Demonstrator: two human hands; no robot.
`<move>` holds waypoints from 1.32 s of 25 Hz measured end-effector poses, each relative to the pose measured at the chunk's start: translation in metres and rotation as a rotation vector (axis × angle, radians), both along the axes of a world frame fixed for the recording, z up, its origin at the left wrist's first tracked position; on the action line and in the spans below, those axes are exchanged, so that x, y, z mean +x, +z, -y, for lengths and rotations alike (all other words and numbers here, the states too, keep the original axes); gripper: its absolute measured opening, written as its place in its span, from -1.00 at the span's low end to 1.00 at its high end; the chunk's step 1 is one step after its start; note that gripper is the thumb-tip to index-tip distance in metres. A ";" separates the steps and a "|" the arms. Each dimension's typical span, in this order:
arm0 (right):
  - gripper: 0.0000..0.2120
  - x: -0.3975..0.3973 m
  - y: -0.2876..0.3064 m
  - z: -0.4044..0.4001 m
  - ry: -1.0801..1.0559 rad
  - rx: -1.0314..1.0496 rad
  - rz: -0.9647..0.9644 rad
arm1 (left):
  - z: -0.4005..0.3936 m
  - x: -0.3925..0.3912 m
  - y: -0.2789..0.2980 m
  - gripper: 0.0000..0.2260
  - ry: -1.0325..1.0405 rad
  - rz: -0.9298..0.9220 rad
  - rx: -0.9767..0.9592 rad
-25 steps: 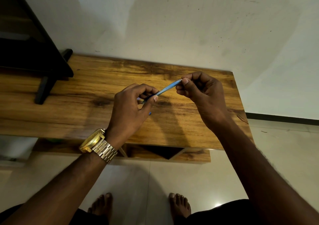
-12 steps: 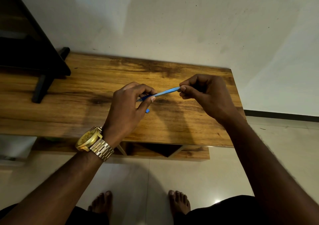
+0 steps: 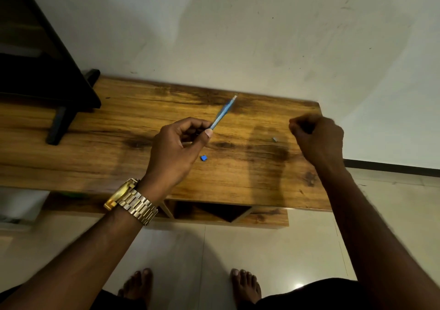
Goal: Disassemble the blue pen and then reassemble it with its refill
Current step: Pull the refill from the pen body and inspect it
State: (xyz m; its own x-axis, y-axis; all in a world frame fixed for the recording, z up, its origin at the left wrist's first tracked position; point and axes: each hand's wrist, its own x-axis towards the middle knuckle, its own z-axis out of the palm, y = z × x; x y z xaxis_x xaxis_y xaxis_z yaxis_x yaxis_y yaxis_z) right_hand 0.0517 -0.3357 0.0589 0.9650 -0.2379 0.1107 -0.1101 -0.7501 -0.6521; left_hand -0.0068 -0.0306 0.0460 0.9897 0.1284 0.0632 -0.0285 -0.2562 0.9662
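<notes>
My left hand (image 3: 176, 150) grips the blue pen barrel (image 3: 222, 113) by its lower end, and the barrel points up and to the right over the wooden table (image 3: 119, 157). My right hand (image 3: 316, 138) hovers near the table's right edge with its fingers curled shut; it is blurred, so anything inside it is hidden. A small blue pen piece (image 3: 203, 158) lies on the wood just right of my left hand. A small grey piece (image 3: 275, 139) lies on the table left of my right hand.
A black stand (image 3: 59, 119) with a dark screen above it occupies the table's far left. A white wall rises behind the table. A lower shelf (image 3: 262, 217) sits under the tabletop. My bare feet stand on the tiled floor below.
My right hand has let go of the pen's tip end and moved right toward the table edge. The left hand swung the barrel upward. A grey piece now lies on the table.
</notes>
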 end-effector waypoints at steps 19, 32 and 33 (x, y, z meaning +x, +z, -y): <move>-0.83 -0.006 -0.002 -0.063 0.323 0.828 0.112 | -0.002 0.003 -0.001 -0.87 0.057 -0.044 -0.110; -0.82 -0.009 0.003 -0.071 0.106 1.277 0.012 | 0.007 -0.004 0.001 -0.87 -0.038 -0.021 0.056; -0.80 -0.009 0.002 -0.071 0.127 1.229 0.015 | 0.006 -0.004 0.001 -0.87 -0.040 -0.021 0.067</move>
State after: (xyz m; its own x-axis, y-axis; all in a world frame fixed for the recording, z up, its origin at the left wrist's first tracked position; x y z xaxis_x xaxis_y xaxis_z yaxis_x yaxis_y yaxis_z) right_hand 0.0430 -0.2647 0.0605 0.9894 -0.0966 -0.1087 -0.0676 0.3564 -0.9319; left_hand -0.0111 -0.0369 0.0473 0.9952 0.0850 0.0490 -0.0194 -0.3191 0.9475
